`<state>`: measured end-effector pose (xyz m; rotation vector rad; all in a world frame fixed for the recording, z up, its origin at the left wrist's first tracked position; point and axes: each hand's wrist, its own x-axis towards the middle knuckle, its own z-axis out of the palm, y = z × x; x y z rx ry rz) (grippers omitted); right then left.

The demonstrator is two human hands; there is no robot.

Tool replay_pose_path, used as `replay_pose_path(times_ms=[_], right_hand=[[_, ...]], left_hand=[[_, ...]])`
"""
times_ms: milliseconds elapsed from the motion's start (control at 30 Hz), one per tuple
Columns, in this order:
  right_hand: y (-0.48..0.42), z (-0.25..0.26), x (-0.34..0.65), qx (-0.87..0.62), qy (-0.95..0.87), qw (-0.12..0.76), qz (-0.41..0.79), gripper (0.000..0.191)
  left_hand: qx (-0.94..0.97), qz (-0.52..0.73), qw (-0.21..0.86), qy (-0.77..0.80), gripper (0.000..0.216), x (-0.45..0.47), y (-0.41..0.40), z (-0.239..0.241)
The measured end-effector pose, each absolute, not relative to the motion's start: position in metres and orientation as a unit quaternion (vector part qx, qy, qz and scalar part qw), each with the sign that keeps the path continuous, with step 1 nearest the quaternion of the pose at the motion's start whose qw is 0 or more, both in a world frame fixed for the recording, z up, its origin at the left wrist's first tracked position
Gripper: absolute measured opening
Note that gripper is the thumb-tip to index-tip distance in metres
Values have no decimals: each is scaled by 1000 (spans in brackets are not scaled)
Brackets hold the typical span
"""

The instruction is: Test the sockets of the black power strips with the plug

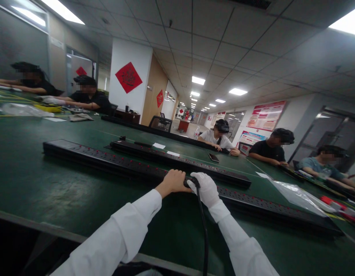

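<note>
A long black power strip [102, 160] with small red dots lies across the green table [51, 191] in front of me. My bare left hand [173, 181] rests closed on its top near the middle. My right hand [205, 188], in a white glove, is closed around a black plug whose cable [204, 230] drops down toward me. Both hands meet at the same spot on the strip. A second black power strip [177, 161] lies parallel just behind the first.
A third strip [154, 131] runs along the far side. A phone [213, 157] and white paper slips [158, 145] lie on the table. Clear plastic bags [298, 195] sit at right. Several other people sit around the table's left and right ends.
</note>
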<state>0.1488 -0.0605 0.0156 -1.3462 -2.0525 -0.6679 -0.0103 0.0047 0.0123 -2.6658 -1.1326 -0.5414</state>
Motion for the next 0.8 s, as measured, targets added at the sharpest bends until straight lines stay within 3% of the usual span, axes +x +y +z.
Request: replay_pose_path(times_ms=[100, 800], right_hand=[[-58, 10, 144, -490, -775, 325, -231, 23], [-61, 5, 136, -518, -745, 395, -144, 25]], left_hand=[[-900, -187, 97, -380, 72, -11, 6, 11], [-897, -182, 86, -394, 67, -10, 3, 8]])
